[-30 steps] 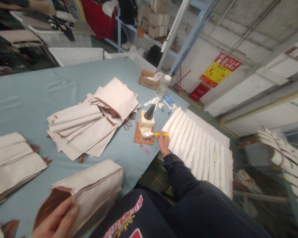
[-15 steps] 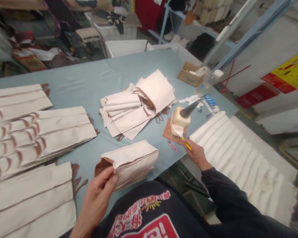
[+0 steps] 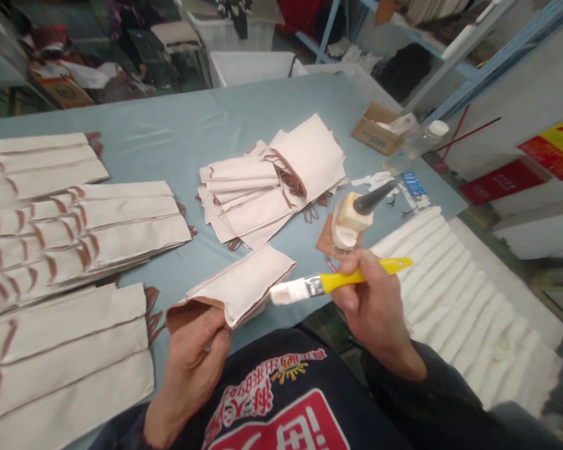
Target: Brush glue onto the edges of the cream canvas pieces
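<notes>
My left hand [image 3: 194, 359] pinches the open edge of a cream fabric pouch [image 3: 251, 275] with a brown inside, its mouth gaping toward me. In my right hand [image 3: 373, 306] is a yellow-handled paintbrush [image 3: 326, 284], held level with white-coated bristles pointing left, close to the pouch's right end. Beyond that hand a glue bottle [image 3: 351, 219] with a dark cone top leans on a brown square pad [image 3: 326, 237]. A pile of similar cream pouches [image 3: 248, 206] lies past the held one.
Stacks of cream pouches [image 3: 136, 212] cover the left of the blue-green table [image 3: 169, 119]. Layered white padding [image 3: 464, 312] lies at the right. A cardboard box [image 3: 378, 128] and a clear bottle [image 3: 417, 147] stand at the far right edge. White bins [image 3: 256, 67] are behind the table.
My right hand has lifted the brush from the glue bottle and brought it left, toward the pouch. My left hand still grips the pouch, whose mouth is now tilted wider open.
</notes>
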Tool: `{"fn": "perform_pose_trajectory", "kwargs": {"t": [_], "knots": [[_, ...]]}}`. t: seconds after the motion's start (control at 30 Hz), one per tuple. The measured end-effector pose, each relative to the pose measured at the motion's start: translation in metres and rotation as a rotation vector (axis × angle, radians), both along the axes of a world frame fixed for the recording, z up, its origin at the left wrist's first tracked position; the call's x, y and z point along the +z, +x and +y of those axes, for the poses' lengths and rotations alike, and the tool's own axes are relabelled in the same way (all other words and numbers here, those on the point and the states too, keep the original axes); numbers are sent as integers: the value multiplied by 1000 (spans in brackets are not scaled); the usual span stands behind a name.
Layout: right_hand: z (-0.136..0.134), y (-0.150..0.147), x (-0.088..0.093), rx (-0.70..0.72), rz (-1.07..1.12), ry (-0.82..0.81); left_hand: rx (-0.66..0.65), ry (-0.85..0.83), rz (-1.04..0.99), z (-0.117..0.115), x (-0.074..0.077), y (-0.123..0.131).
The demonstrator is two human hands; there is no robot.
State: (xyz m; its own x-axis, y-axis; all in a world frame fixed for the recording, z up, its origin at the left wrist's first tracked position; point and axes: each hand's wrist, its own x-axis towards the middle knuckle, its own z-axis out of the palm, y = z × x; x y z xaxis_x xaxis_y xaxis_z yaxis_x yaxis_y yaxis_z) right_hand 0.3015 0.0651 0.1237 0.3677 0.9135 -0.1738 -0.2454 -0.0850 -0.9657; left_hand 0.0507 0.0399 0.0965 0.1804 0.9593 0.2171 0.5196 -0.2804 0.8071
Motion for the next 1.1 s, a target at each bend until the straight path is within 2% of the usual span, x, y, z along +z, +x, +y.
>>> {"fn": "perform_pose_trajectory", "kwargs": {"t": [0.13,0.3,0.47,0.6,0.7,0.8,0.87,0.97,1.1], "knots": [[-8,-40,3,156,6,45,-21,61,7,-4,-4,-4],[-10,-54,-1,288,37,27,11,37,27,-11,-8,-10],[-6,-55,-6,192,7,53,96,-29,-9,-17,-9,-12],[-3,-64,-12,309,49,17,159,-166,-16,-19,-9,-13],[3,-65,-13,273,88,48,263,-263,-44,-18,-8,-14],[11,-62,-12,158,63,97,357,-452,-192,-15,-6,-14],[14,-61,-12,149,50,116,373,-622,-381,-13,-2,-14],[13,-68,-16,242,58,131,361,-805,-648,-10,5,-12],[15,-86,-23,379,44,183,356,-888,-810,-10,17,-9]]}}
